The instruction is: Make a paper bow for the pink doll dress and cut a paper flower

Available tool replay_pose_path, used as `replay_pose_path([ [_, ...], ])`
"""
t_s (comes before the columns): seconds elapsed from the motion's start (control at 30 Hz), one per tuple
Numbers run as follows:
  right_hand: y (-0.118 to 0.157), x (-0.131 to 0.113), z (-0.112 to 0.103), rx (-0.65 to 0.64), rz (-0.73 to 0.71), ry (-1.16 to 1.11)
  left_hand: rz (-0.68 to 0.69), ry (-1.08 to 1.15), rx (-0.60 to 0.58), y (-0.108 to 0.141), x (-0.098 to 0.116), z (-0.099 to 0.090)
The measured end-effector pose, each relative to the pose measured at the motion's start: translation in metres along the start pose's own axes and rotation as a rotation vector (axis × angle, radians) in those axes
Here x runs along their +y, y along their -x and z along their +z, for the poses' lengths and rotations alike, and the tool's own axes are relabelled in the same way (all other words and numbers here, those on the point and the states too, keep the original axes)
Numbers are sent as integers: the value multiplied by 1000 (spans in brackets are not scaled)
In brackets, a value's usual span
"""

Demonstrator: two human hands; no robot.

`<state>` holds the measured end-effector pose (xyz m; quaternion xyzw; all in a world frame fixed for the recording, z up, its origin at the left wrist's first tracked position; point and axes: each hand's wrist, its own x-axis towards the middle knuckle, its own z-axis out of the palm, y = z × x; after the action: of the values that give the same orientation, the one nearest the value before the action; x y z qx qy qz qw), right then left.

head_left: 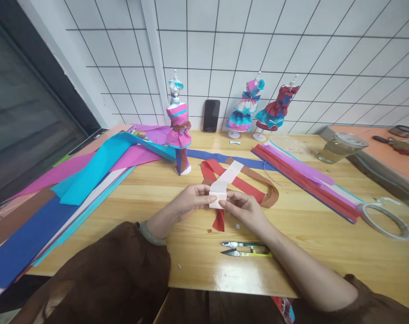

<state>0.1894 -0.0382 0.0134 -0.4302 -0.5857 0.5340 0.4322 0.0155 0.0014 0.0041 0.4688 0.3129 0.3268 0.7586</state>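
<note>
A pale pink paper strip is folded over at its near end, between my two hands. My left hand pinches the left edge of the fold with thumb and fingers. On the other edge, my right hand grips the same strip, its thumb on the lower right corner. The strip's far end slopes away over a red strip and a looped brown strip on the table. Below my hands lie thread snips with a yellow handle, beside my right forearm.
A mini dress form in pink stands ahead, with two more dressed forms and a phone against the wall. Coloured sheets cover the left. Folded strips, a tape roll and a cup lie right.
</note>
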Motion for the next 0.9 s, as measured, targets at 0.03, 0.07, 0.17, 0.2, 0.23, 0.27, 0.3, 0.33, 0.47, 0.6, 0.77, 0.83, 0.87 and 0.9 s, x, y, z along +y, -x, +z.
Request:
replay_pose_path([
  [0.03,0,0,1,-24,1,-10,15,4,11,-1,0,0],
  [0.07,1,0,2,-43,5,-15,29,8,18,-1,-1,-1],
  [0.17,1,0,4,-78,33,-6,44,-13,32,-2,-2,-1],
  [0.2,1,-1,4,-83,41,-4,46,-31,36,-2,-2,-1],
  [0.23,1,-2,4,-85,45,-5,49,-49,38,-2,-2,-1],
  [0.27,1,-3,4,-82,45,-8,54,-63,36,-2,-2,-1],
  [0.3,1,-4,4,-74,45,-9,60,-70,29,-1,-2,0],
  [0.33,1,-5,4,-61,44,-5,64,-73,20,-1,-2,0],
  [0.47,0,-5,2,4,55,53,55,-98,5,-1,-3,1],
  [0.6,0,-1,1,38,72,81,60,-168,27,-1,-4,2],
  [0.77,-1,3,1,35,79,57,98,-279,57,-1,-5,0],
  [0.83,-1,3,1,55,85,41,101,-296,61,-2,-6,-1],
  [0.87,-2,3,1,65,86,31,104,-304,63,-2,-6,-1],
  [0.9,-2,3,1,72,84,21,108,-310,65,-2,-6,-2],
])
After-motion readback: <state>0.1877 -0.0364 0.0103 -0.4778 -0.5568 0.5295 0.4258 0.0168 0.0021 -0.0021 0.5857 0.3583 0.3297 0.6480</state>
